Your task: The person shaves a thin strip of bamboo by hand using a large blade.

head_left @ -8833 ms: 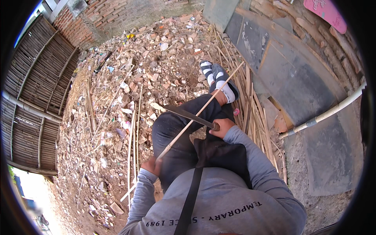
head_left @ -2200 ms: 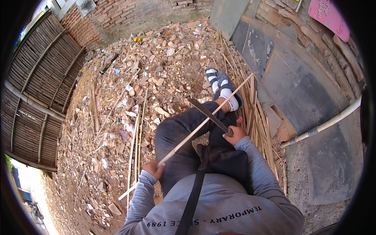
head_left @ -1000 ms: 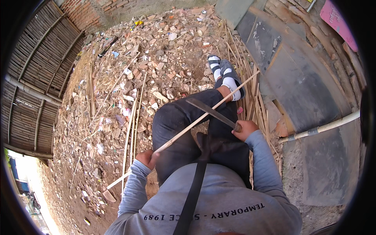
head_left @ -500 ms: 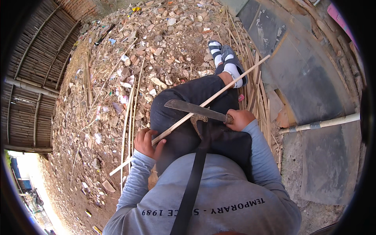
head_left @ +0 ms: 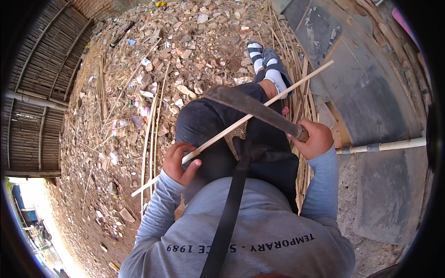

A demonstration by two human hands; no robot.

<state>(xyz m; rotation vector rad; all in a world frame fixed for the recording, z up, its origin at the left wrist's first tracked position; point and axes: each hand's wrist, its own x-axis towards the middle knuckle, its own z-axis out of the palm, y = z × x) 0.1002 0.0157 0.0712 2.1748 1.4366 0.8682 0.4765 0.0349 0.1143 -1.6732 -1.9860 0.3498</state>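
Observation:
My left hand (head_left: 178, 164) is closed loosely round a long pale bamboo strip (head_left: 220, 135), which passes between the thumb and fingers. The strip runs slantwise over my lap, its near end low at the left and its far end up at the right, past my feet. In my right hand (head_left: 316, 138) is the wooden handle of a machete (head_left: 259, 109). Its broad, dark, worn blade points up and left and crosses over the strip above my knees. I cannot tell whether the blade touches the strip.
Long split bamboo strips (head_left: 301, 111) lie by my right side and feet, and a few thin ones (head_left: 152, 132) to my left. Rubble and litter (head_left: 185, 60) cover the ground. Dark flat sheets (head_left: 371, 102) and a pale pole (head_left: 394, 145) are at the right, a bamboo wall (head_left: 34, 92) at the left.
My right hand has moved right and lifted with the machete, whose blade looks larger and steeper. The strip has slid slightly toward the upper right. My left hand stays about it.

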